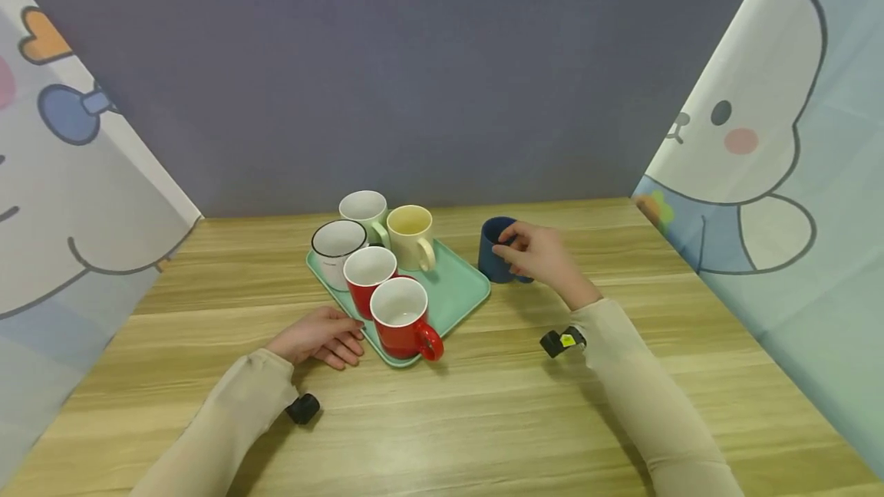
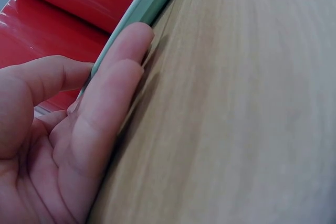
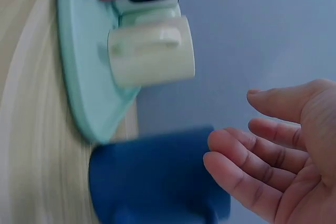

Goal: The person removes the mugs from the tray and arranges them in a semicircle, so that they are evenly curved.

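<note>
A mint-green tray (image 1: 452,290) lies on the table. My left hand (image 1: 324,337) is at its near left edge; in the left wrist view the thumb lies over the tray's rim (image 2: 149,3) and the fingers sit along its outer side, pinching it. To the right of the tray stands a dark blue mug (image 1: 492,255), upright, its handle pointing toward the right and near side. My right hand (image 1: 542,255) is at this mug's rim. In the right wrist view its fingers (image 3: 236,174) are loosely bent beside the blue mug (image 3: 152,174), with the thumb apart and nothing gripped.
On the tray stand a red mug (image 1: 397,336) at the near corner, another red mug (image 1: 361,294), a white mug with a black rim (image 1: 334,263), a pale green mug (image 1: 364,209) and a cream-yellow mug (image 1: 409,244). A grey panel (image 1: 414,83) rises behind the table.
</note>
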Tool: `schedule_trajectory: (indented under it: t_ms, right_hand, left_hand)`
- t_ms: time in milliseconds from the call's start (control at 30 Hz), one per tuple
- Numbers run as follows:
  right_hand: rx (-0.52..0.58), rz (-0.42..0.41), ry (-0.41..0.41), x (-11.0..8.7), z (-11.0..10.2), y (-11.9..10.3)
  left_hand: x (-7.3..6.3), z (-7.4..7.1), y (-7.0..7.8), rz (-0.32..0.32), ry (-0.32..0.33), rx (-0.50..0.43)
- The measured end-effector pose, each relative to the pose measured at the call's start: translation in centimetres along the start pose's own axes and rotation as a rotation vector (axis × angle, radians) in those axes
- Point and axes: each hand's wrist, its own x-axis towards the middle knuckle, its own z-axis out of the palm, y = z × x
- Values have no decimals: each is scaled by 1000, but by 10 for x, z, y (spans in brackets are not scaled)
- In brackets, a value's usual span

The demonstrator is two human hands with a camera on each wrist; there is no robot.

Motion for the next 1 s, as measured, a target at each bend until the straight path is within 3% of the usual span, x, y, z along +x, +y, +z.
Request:
schedule_trajectory:
  t_ms: [200,467,767,1000]
  right_hand:
    - [42,-43,-46,14,22,-16]
    - [142,-85,-74,31,56,-18]
    - [98,-74,-23,44,91,-19]
    - [152,-40,5,51,109,-24]
  left_hand:
    - [0,0,3,3,5,-6]
    - [-1,1,1,-7,16,-12]
    - [-3,2,1,-11,8,-16]
    - [-2,1,0,-9,11,-20]
